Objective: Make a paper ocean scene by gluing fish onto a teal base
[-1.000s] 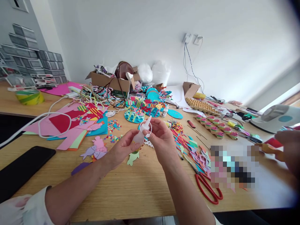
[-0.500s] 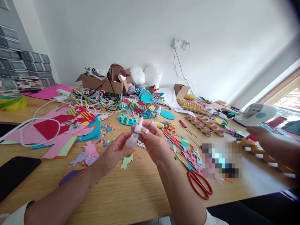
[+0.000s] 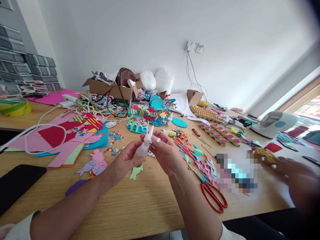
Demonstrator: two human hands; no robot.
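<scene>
My left hand (image 3: 129, 159) grips a small translucent squeeze bottle (image 3: 142, 150) by its body, over the middle of the table. The fingers of my right hand (image 3: 163, 148) pinch a white pointed nozzle cap (image 3: 149, 136), which sits on the bottle's mouth with its tip upward. Just below the bottle lies a green paper fish (image 3: 136, 171). Left of my hands are pink and purple paper fish (image 3: 96, 163) and colourful paper dots (image 3: 115, 136). Behind the hands stands a blue decorated piece with paper fish (image 3: 137, 125).
Red-handled scissors (image 3: 213, 196) lie right of my forearm, near paper scraps (image 3: 205, 165). A black phone (image 3: 22, 185) is at the left. Another person's hand (image 3: 287, 163) is by an egg-carton strip (image 3: 265, 156) at the right. A cardboard box (image 3: 100, 87) stands near the wall.
The nozzle cap, tilted beside the open bottle mouth before, now sits on it in line with the bottle. The other person's hand has moved down to the egg-carton strip.
</scene>
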